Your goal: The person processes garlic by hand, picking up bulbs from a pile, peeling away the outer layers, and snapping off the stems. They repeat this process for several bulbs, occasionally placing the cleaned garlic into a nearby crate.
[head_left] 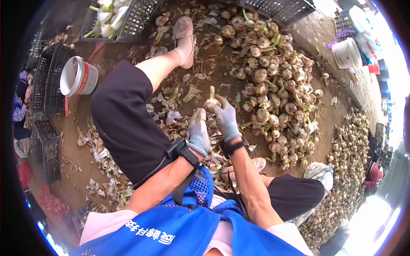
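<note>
So, garlic bulb (211,105) is up off the floor (73,130), stem pointing away from the wearer, at the fingertips of the right hand (227,118). Right hand is gloved, thumb and fingers closed on the bulb's near right side. Left hand (198,131), also gloved, sits just left and nearer the body, fingers together and slightly curled; bulb is just beyond its fingertips. Can't tell whether they touch it or if anything sits in that palm.

Big garlic pile (277,81) is on the floor, its left edge near the right hand. Husks (173,117) litter the floor between the legs. Bucket (80,77) stands toward the floor's left edge.

Poor spots: black crate (137,23) at the floor's far left corner is cut off by the frame top; the white bulbs (112,19) inside look like trimmed garlic, probably. Right rim is blown out.
</note>
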`<move>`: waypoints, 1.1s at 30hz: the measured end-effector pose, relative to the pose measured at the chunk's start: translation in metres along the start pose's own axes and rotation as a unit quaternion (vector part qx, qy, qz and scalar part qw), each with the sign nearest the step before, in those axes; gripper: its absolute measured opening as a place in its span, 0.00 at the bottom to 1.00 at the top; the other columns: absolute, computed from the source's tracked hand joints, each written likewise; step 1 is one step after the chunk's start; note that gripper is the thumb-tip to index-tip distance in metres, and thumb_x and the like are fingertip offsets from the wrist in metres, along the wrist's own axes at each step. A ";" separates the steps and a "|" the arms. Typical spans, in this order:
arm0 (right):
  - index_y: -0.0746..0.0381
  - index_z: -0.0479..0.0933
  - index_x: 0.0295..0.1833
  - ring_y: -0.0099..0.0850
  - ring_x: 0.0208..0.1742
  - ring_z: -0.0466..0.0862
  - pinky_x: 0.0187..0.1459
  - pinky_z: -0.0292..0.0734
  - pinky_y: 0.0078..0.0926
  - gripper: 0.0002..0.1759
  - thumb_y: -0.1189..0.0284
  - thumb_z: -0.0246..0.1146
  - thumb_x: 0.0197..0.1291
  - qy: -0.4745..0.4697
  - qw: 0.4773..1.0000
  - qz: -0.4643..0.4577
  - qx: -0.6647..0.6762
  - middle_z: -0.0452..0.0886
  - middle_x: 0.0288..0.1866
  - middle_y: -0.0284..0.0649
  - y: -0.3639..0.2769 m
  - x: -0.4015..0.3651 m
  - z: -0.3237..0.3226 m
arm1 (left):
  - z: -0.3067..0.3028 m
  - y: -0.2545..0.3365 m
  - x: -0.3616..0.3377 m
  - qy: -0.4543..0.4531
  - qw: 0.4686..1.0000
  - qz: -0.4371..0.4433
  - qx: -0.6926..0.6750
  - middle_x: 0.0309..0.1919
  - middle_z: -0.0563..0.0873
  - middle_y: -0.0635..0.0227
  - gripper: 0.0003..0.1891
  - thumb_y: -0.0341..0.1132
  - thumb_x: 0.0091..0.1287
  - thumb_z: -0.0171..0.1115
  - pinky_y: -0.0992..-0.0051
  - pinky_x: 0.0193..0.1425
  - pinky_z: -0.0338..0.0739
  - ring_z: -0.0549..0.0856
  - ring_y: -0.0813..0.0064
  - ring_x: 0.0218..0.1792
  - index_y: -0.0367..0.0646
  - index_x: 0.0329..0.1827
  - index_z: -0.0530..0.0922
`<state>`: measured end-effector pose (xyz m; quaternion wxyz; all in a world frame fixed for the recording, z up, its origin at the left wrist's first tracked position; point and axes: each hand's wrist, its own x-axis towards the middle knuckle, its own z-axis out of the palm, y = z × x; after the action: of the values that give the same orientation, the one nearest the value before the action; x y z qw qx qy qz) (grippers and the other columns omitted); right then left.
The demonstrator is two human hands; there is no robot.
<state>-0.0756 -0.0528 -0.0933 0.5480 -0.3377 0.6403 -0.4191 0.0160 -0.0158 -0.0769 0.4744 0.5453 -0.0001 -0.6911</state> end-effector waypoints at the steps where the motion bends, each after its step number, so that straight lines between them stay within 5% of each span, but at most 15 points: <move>1: 0.72 0.68 0.59 0.25 0.45 0.78 0.48 0.74 0.19 0.25 0.74 0.60 0.55 -0.005 0.999 -0.010 0.043 0.79 0.46 0.40 -0.025 -0.028 -0.007 | 0.014 0.018 -0.018 -0.064 0.996 -0.041 -0.042 0.40 0.80 0.72 0.12 0.42 0.70 0.49 0.75 0.37 0.78 0.80 0.76 0.36 0.47 0.50 0.74; 2: 0.72 0.68 0.59 0.25 0.45 0.79 0.48 0.74 0.19 0.25 0.75 0.60 0.56 0.017 0.998 -0.043 0.037 0.79 0.47 0.40 -0.020 -0.043 -0.018 | 0.006 0.008 -0.005 -0.230 0.964 -0.038 -0.130 0.42 0.80 0.70 0.12 0.38 0.71 0.47 0.74 0.41 0.78 0.80 0.75 0.40 0.46 0.52 0.73; 7: 0.73 0.74 0.51 0.22 0.39 0.80 0.44 0.75 0.17 0.15 0.78 0.57 0.58 0.045 0.978 0.015 0.203 0.81 0.41 0.39 -0.044 -0.113 -0.059 | 0.033 0.018 -0.038 -0.342 0.938 -0.042 -0.030 0.44 0.80 0.66 0.14 0.37 0.69 0.50 0.73 0.45 0.80 0.81 0.73 0.44 0.43 0.55 0.71; 10: 0.71 0.78 0.42 0.23 0.35 0.79 0.38 0.74 0.19 0.09 0.78 0.57 0.57 0.093 0.988 -0.103 0.067 0.81 0.34 0.38 -0.037 -0.114 -0.066 | 0.044 0.022 -0.050 -0.367 0.929 -0.028 0.047 0.42 0.81 0.66 0.15 0.40 0.68 0.53 0.75 0.43 0.80 0.82 0.75 0.42 0.43 0.53 0.70; 11: 0.67 0.79 0.40 0.21 0.34 0.78 0.35 0.73 0.22 0.08 0.76 0.59 0.55 0.133 0.952 -0.201 -0.186 0.81 0.30 0.36 -0.038 -0.116 -0.073 | 0.047 0.024 -0.052 -0.379 0.922 -0.011 0.079 0.42 0.81 0.66 0.15 0.41 0.67 0.54 0.76 0.41 0.80 0.82 0.76 0.41 0.44 0.52 0.69; 13: 0.65 0.79 0.38 0.22 0.34 0.78 0.35 0.72 0.25 0.07 0.75 0.60 0.54 0.179 0.814 -0.297 -0.467 0.80 0.29 0.37 -0.067 -0.130 -0.076 | 0.052 0.024 -0.052 -0.370 0.921 0.023 0.119 0.39 0.81 0.68 0.15 0.42 0.67 0.55 0.79 0.35 0.79 0.82 0.79 0.38 0.45 0.51 0.68; 15: 0.65 0.79 0.37 0.23 0.34 0.79 0.35 0.73 0.24 0.07 0.74 0.60 0.55 0.178 0.795 -0.319 -0.485 0.81 0.30 0.37 -0.083 -0.140 -0.080 | 0.056 0.030 -0.059 -0.344 0.910 0.047 0.225 0.38 0.81 0.68 0.17 0.43 0.66 0.57 0.81 0.31 0.77 0.81 0.80 0.37 0.46 0.51 0.67; 17: 0.65 0.79 0.35 0.24 0.33 0.80 0.34 0.74 0.23 0.07 0.73 0.60 0.56 0.178 0.775 -0.338 -0.504 0.82 0.32 0.37 -0.085 -0.148 -0.082 | 0.055 0.024 -0.058 -0.359 0.913 0.027 0.191 0.38 0.81 0.69 0.18 0.43 0.65 0.58 0.82 0.30 0.77 0.81 0.80 0.38 0.46 0.54 0.67; 18: 0.65 0.79 0.36 0.25 0.32 0.80 0.33 0.75 0.22 0.07 0.72 0.60 0.55 0.194 0.925 -0.224 -0.236 0.82 0.31 0.38 -0.081 -0.153 -0.083 | 0.055 0.022 -0.063 -0.373 0.918 0.024 0.136 0.37 0.81 0.70 0.19 0.42 0.65 0.59 0.82 0.29 0.77 0.81 0.80 0.38 0.47 0.55 0.67; 19: 0.65 0.79 0.36 0.26 0.30 0.81 0.31 0.76 0.21 0.08 0.72 0.60 0.55 0.186 0.977 -0.089 0.057 0.82 0.30 0.38 -0.077 -0.155 -0.085 | 0.056 0.020 -0.067 -0.385 0.919 0.019 0.080 0.37 0.81 0.70 0.21 0.42 0.65 0.59 0.82 0.29 0.76 0.81 0.80 0.38 0.47 0.57 0.66; 21: 0.67 0.77 0.44 0.20 0.28 0.80 0.25 0.75 0.14 0.12 0.71 0.60 0.58 0.160 0.945 -0.013 0.284 0.82 0.33 0.37 -0.074 -0.157 -0.092 | 0.051 0.015 -0.068 -0.411 0.908 -0.009 0.082 0.39 0.81 0.71 0.22 0.40 0.65 0.59 0.82 0.32 0.77 0.82 0.79 0.38 0.47 0.59 0.66; 25: 0.67 0.76 0.44 0.19 0.28 0.79 0.26 0.75 0.14 0.11 0.73 0.61 0.58 0.160 0.938 -0.068 0.299 0.81 0.34 0.35 -0.078 -0.150 -0.082 | 0.051 0.013 -0.080 -0.416 0.894 -0.004 0.168 0.43 0.80 0.70 0.21 0.39 0.63 0.61 0.83 0.36 0.77 0.81 0.81 0.38 0.45 0.57 0.68; 28: 0.68 0.77 0.41 0.18 0.27 0.78 0.25 0.73 0.13 0.08 0.76 0.60 0.57 0.166 0.952 -0.040 0.254 0.81 0.33 0.34 -0.080 -0.149 -0.079 | 0.051 0.013 -0.086 -0.400 0.886 0.118 0.204 0.39 0.81 0.71 0.21 0.39 0.63 0.62 0.87 0.33 0.74 0.80 0.85 0.36 0.43 0.56 0.68; 33: 0.68 0.78 0.40 0.17 0.26 0.78 0.24 0.73 0.13 0.08 0.76 0.60 0.57 0.141 0.958 -0.036 0.247 0.80 0.31 0.32 -0.072 -0.150 -0.082 | 0.041 0.013 -0.074 -0.381 0.903 0.047 0.191 0.40 0.80 0.70 0.20 0.40 0.63 0.61 0.84 0.34 0.77 0.80 0.84 0.33 0.43 0.54 0.69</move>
<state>-0.1324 0.0648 0.0385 0.5029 -0.1519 0.5752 -0.6270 -0.0094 0.0049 0.0024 0.3566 0.3197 -0.3384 -0.8100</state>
